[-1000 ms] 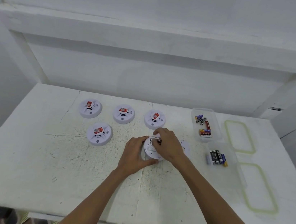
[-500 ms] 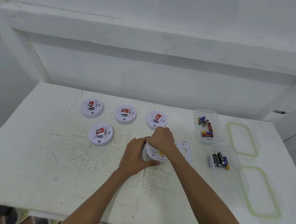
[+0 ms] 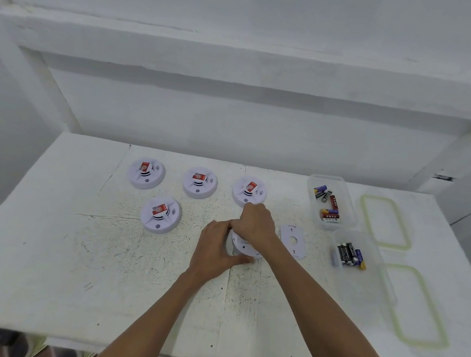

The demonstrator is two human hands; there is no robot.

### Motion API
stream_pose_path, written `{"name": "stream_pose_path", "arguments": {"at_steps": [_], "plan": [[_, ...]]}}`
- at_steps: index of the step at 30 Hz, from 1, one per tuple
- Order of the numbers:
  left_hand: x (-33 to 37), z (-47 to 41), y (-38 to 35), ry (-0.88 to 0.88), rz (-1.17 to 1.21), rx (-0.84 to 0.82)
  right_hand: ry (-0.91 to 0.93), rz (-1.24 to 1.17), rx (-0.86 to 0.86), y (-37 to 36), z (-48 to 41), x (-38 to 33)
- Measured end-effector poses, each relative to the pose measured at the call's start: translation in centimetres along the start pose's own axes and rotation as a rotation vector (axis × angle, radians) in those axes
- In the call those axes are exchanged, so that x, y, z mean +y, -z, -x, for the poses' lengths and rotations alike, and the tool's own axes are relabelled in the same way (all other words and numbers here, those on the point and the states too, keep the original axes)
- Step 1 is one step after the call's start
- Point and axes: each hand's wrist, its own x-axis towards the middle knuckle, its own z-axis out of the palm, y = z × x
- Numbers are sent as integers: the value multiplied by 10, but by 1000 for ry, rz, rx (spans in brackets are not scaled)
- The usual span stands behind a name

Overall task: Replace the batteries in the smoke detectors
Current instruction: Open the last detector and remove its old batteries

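An upturned white smoke detector lies at the middle of the white table. My left hand grips its left side, thumb along its near edge. My right hand rests on its far part, fingers curled down; what they pinch is hidden. Its flat white mounting plate lies just to the right. Several more detectors with red labels sit face up: three in a back row and one nearer.
Two clear plastic tubs stand at the right: the far tub holds mixed used batteries, the near tub holds dark batteries. Their green-rimmed lids lie beside them. A white wall ledge runs behind the table.
My right hand has shifted left and towards the far edge of the detector, uncovering the mounting plate on the right. The left hand keeps its grip.
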Motion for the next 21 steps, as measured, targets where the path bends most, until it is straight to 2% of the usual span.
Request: {"name": "stream_pose_path", "arguments": {"at_steps": [5,9,13,21], "plan": [[-1,1,0,13,-8,23,54,33,29,-6,6,-3],[2,1,-1,42,25,27,130,-42,114,-12,12,8],[6,-1,-1,-37,35,46,225,-132,207,-4,23,31],[20,-8,-26,-18,65,-127,234,-246,196,6,32,84]]}}
